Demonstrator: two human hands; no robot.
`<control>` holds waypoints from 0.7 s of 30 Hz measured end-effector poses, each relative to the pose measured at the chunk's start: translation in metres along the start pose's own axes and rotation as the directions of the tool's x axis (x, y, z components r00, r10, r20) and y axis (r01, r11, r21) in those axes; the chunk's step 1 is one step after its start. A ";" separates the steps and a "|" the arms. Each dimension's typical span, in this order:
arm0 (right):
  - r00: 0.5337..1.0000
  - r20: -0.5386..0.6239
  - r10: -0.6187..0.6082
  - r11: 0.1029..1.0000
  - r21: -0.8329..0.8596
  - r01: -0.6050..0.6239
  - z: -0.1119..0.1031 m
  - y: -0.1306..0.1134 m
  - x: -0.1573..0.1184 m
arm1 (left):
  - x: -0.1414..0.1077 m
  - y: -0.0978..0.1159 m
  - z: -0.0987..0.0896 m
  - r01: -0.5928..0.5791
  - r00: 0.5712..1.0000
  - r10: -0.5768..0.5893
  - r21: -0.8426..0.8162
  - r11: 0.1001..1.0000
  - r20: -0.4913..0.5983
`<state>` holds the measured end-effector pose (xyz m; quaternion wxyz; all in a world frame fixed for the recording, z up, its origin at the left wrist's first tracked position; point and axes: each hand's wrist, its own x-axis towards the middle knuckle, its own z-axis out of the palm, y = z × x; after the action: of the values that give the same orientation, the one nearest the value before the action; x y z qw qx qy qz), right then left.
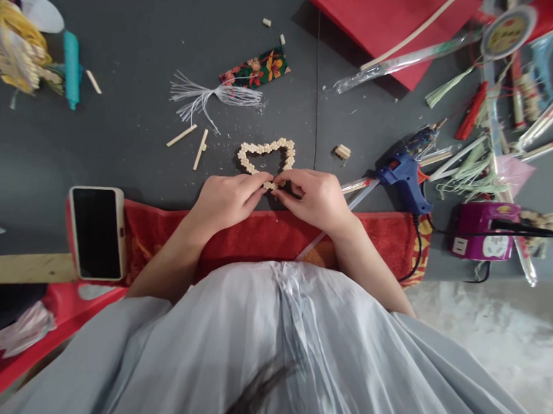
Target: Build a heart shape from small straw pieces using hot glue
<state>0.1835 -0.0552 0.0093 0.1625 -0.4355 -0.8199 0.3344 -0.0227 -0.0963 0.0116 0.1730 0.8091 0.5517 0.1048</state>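
A heart-shaped outline of small pale beige pieces lies on the grey table, its pointed end toward me. At that lower tip my left hand pinches the outline from the left, thumb and fingers pressed together. Opposite it, my right hand has its thumb and forefinger closed at the same tip. Fingers cover part of the tip and the heart's lower sides. A short bundle of pale sticks rests to the right of the heart. Further right lies a blue glue gun on its side.
A red towel runs along the table edge under my wrists, with a phone at its left. Beyond the heart lie white strands and a floral strip. A purple power socket and a red sheet are rightward.
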 end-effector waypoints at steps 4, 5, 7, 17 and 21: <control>0.999 -0.018 -0.037 0.999 0.018 0.037 0.001 0.003 0.000 | 0.002 0.000 -0.001 -0.005 0.999 0.005 0.011 1.000 0.035; 0.999 -0.021 -0.043 0.999 0.019 0.043 0.001 0.003 0.000 | 0.002 0.000 -0.001 -0.006 0.999 0.005 0.018 1.000 0.040; 0.998 -0.025 -0.050 0.999 0.017 0.050 0.001 0.003 0.000 | 0.002 0.000 -0.001 -0.006 0.999 0.004 0.026 1.000 0.047; 0.995 -0.007 -0.102 0.995 -0.020 0.102 -0.005 0.006 -0.002 | 0.002 0.000 -0.001 -0.003 0.999 0.003 0.012 1.000 0.047; 0.992 0.065 -0.106 0.980 -0.163 0.116 -0.016 0.004 -0.001 | 0.003 0.000 -0.002 0.002 0.999 -0.002 0.000 1.000 0.050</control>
<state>0.1952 -0.0485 0.0180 0.1210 -0.3917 -0.8722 0.2669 -0.0223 -0.0932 0.0137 0.1869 0.8111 0.5478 0.0845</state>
